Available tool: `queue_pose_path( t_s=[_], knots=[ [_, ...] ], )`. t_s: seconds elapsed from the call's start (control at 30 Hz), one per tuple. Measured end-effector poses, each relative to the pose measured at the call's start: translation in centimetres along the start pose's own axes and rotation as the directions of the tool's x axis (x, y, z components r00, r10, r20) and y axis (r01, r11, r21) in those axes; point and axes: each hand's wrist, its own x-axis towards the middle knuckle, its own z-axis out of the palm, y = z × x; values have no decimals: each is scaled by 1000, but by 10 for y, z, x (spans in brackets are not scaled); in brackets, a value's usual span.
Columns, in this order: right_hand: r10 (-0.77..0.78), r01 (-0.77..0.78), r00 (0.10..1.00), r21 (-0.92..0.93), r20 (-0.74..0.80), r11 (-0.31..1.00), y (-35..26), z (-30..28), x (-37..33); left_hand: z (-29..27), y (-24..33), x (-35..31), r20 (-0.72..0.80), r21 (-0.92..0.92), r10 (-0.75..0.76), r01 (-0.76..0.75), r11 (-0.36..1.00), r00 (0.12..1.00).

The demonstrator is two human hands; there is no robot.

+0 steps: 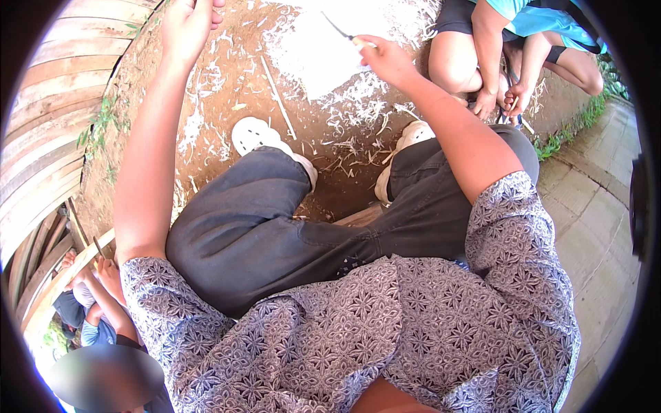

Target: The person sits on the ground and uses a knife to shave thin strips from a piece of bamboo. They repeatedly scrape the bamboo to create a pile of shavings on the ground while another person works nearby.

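My right hand (389, 60) is closed around the light-coloured handle of a small knife (336, 26). Its thin, dark, slightly curved blade points up and to the left, over the bright pale patch of ground. Well to the left of it, my left hand (187, 29) is raised at the upper edge of the view with its fingers curled in. The picture's edge cuts that hand off, so whatever it may hold cannot be made out. The knife blade and my left hand are apart.
Pale wood shavings (361, 103) litter the brown soil around my white clogs (251, 134). A thin stick (277, 98) lies between my hands. A co-worker's hands (516, 98) are close on the right, beside a paved path (585, 206). Another person sits lower left, by a wooden slat structure (58, 89).
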Motion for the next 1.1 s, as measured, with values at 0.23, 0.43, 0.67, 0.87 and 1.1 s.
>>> queue_pose_path(
  t_s=[0.23, 0.43, 0.67, 0.87, 1.1],
  knots=[
    [-63, 28, 946, 113, 319, 993, -12, 27, -18, -2, -5, 2, 34, 29, -15, 14, 999, 999],
    [-23, 16, 998, -118, -56, 993, -1, 0, 8, -3, -14, 2, 19, -96, -61, 62, 993, 998],
    [61, -96, 961, -117, -268, 988, 16, -16, 27, -2, -13, 4, 23, -65, -30, 31, 997, 999],
    [1, 0, 935, -1, 355, 1000, -2, -5, 4, -2, -19, 10, -88, -170, -29, 14, 985, 996],
    [112, -113, 994, 43, 16, 993, 32, -53, 7, -4, 0, -4, -92, -166, -50, 34, 986, 995]
  ],
)
